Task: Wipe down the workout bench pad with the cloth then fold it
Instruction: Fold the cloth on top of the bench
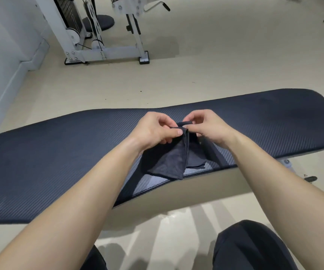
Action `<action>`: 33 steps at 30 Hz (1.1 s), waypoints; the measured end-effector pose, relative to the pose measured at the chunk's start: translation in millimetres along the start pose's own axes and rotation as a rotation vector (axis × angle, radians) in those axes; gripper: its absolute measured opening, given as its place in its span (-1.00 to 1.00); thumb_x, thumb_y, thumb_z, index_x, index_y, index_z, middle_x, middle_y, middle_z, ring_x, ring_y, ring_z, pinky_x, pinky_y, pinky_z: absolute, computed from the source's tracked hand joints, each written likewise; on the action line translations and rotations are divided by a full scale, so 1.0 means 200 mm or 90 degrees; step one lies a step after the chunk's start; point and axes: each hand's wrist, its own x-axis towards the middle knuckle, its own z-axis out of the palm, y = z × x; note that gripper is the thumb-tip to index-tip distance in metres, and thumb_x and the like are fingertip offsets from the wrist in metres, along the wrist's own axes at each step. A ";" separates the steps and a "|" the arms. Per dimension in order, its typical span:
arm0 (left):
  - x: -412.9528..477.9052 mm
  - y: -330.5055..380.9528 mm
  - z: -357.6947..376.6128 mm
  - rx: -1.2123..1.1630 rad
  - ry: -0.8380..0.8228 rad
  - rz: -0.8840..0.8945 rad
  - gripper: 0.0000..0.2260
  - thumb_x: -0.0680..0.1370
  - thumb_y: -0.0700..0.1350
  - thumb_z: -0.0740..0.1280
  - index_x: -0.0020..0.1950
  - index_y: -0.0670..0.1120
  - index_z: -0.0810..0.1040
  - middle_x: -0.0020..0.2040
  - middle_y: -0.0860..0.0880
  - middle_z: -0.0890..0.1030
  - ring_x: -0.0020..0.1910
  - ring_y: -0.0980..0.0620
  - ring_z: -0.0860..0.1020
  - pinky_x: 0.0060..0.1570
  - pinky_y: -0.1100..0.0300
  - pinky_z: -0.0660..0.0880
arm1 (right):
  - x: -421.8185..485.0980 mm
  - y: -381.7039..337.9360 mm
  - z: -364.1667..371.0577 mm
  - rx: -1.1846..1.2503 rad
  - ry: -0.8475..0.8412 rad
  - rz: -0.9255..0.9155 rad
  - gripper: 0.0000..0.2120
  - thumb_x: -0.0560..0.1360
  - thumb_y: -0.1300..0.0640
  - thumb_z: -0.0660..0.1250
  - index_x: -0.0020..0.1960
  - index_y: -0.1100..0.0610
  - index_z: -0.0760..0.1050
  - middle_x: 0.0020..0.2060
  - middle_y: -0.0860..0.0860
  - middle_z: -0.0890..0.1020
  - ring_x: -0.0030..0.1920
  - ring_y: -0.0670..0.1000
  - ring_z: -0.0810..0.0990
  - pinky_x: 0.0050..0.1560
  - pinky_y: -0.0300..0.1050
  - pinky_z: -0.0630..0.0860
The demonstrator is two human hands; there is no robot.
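Now the dark cloth [173, 162] hangs as a tapering fold over the near edge of the bench pad [59, 152], its long axis running from the fingers down toward the person. Both hands meet at its top: the left hand [153, 130] pinches the upper corner, the right hand [208, 127] nips the rolled edge just beside it, wrists level, forearms converging.

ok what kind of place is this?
Most likely a gym: a long padded workout bench in front, a white cable weight machine by the wall, bare floor. Both hands pinch a dark cloth over the pad.
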 end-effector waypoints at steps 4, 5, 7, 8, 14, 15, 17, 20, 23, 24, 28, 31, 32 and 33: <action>0.03 -0.01 0.07 0.002 0.024 0.019 -0.82 0.42 -0.08 0.58 -0.11 -0.13 0.65 -0.36 -0.04 0.62 -0.36 0.03 0.58 -0.36 0.19 0.51 | -0.11 0.02 -0.01 0.168 -0.007 -0.010 -0.92 0.48 0.27 0.49 -0.06 0.13 0.64 -0.31 -0.03 0.63 -0.37 -0.16 0.51 -0.36 -0.33 0.40; 0.03 -0.01 0.08 0.003 0.026 0.022 -0.82 0.42 -0.08 0.59 -0.12 -0.11 0.65 -0.37 -0.02 0.61 -0.37 0.04 0.58 -0.39 0.20 0.51 | -0.12 0.03 -0.02 0.194 -0.004 -0.010 -0.93 0.49 0.28 0.48 -0.04 0.16 0.65 -0.31 -0.02 0.65 -0.38 -0.15 0.51 -0.35 -0.32 0.40; 0.03 0.00 0.10 0.006 0.035 0.027 -0.83 0.42 -0.07 0.58 -0.15 -0.08 0.64 -0.39 0.00 0.60 -0.40 0.08 0.57 -0.42 0.24 0.49 | -0.15 0.03 -0.03 0.245 -0.008 -0.016 -0.92 0.53 0.32 0.42 0.02 0.26 0.64 -0.39 -0.04 0.62 -0.43 -0.14 0.45 -0.38 -0.31 0.34; 0.03 0.01 0.11 0.002 0.038 0.028 -0.84 0.43 -0.08 0.58 -0.15 -0.08 0.63 -0.38 0.00 0.59 -0.42 0.09 0.56 -0.44 0.25 0.48 | -0.15 0.02 -0.03 0.266 -0.012 -0.022 -0.90 0.55 0.35 0.37 0.04 0.32 0.62 -0.44 -0.07 0.59 -0.46 -0.15 0.39 -0.40 -0.30 0.29; 0.04 0.04 0.13 -0.031 0.043 0.021 -0.83 0.45 -0.04 0.55 -0.19 -0.07 0.61 -0.42 0.04 0.59 -0.49 0.10 0.50 -0.50 0.27 0.37 | -0.19 -0.01 -0.04 0.274 -0.011 -0.044 -0.78 0.61 0.37 0.27 0.20 0.46 0.54 -0.40 -0.09 0.65 -0.46 -0.19 0.54 -0.41 -0.41 0.39; 0.04 0.04 0.14 -0.032 0.046 0.019 -0.82 0.45 -0.02 0.55 -0.20 -0.07 0.61 -0.43 0.06 0.57 -0.51 0.10 0.48 -0.50 0.27 0.35 | -0.20 -0.02 -0.04 0.275 -0.012 -0.042 -0.78 0.62 0.35 0.26 0.20 0.45 0.54 -0.40 -0.09 0.66 -0.46 -0.19 0.55 -0.40 -0.41 0.39; 0.05 0.04 0.15 -0.025 0.068 0.017 -0.79 0.43 0.03 0.55 -0.24 -0.04 0.60 -0.45 0.10 0.54 -0.49 0.09 0.45 -0.46 0.25 0.35 | -0.22 -0.03 -0.04 0.271 -0.019 -0.038 -0.77 0.63 0.27 0.27 0.18 0.41 0.57 -0.34 -0.05 0.68 -0.39 -0.17 0.58 -0.37 -0.38 0.42; 0.04 0.04 0.17 0.074 0.128 0.039 -0.70 0.37 0.19 0.52 -0.28 -0.01 0.60 -0.43 0.14 0.56 -0.39 0.12 0.48 -0.31 0.20 0.42 | -0.24 -0.02 -0.07 0.184 0.005 -0.055 -0.80 0.53 0.17 0.46 0.12 0.22 0.66 -0.12 0.04 0.72 -0.14 -0.09 0.65 -0.22 -0.27 0.50; 0.02 0.04 0.13 0.253 0.132 0.095 -0.54 0.27 0.48 0.33 -0.27 0.09 0.61 -0.29 0.12 0.58 -0.13 0.11 0.54 -0.15 0.14 0.45 | -0.27 -0.04 -0.11 0.170 -0.007 -0.056 -0.86 0.52 0.23 0.47 0.07 0.19 0.67 -0.17 0.01 0.73 -0.15 -0.08 0.66 -0.18 -0.24 0.54; 0.02 0.03 0.10 0.286 0.103 0.117 -0.50 0.24 0.53 0.28 -0.27 0.12 0.62 -0.18 0.12 0.55 0.00 0.09 0.48 -0.05 0.12 0.42 | -0.28 -0.05 -0.14 0.164 -0.009 -0.061 -0.90 0.54 0.26 0.44 0.05 0.18 0.66 -0.19 -0.01 0.72 -0.18 -0.10 0.66 -0.20 -0.26 0.52; 0.06 -0.03 -0.04 0.415 -0.030 0.153 -0.49 0.17 0.58 0.26 -0.14 0.25 0.60 0.05 0.10 0.40 0.18 0.07 0.28 0.29 0.06 0.31 | -0.35 -0.12 -0.23 0.181 -0.041 -0.091 -0.88 0.62 0.31 0.30 -0.01 0.18 0.59 -0.28 -0.04 0.66 -0.32 -0.12 0.59 -0.31 -0.33 0.47; 0.08 -0.01 -0.10 0.480 -0.035 0.240 -0.54 0.26 0.50 0.29 -0.04 0.24 0.60 0.09 0.10 0.45 0.17 0.06 0.37 0.30 -0.04 0.39 | -0.40 -0.11 -0.29 0.150 -0.035 -0.084 -0.90 0.59 0.21 0.32 -0.07 0.10 0.58 -0.33 -0.11 0.60 -0.40 -0.16 0.44 -0.37 -0.33 0.33; 0.08 0.02 -0.12 0.475 -0.024 0.278 -0.61 0.29 0.46 0.31 -0.08 0.22 0.58 0.07 0.12 0.48 0.13 0.06 0.43 0.25 -0.05 0.43 | -0.41 -0.09 -0.30 0.141 0.001 -0.078 -0.91 0.57 0.18 0.33 -0.09 0.06 0.59 -0.31 -0.13 0.60 -0.35 -0.17 0.47 -0.30 -0.32 0.36; 0.07 0.07 -0.12 0.455 -0.013 0.314 -0.67 0.33 0.40 0.34 -0.13 0.20 0.56 0.05 0.13 0.52 0.09 0.05 0.49 0.19 -0.04 0.48 | -0.42 -0.07 -0.31 0.128 0.056 -0.071 -0.91 0.55 0.14 0.34 -0.11 0.02 0.60 -0.27 -0.14 0.62 -0.28 -0.17 0.52 -0.18 -0.26 0.43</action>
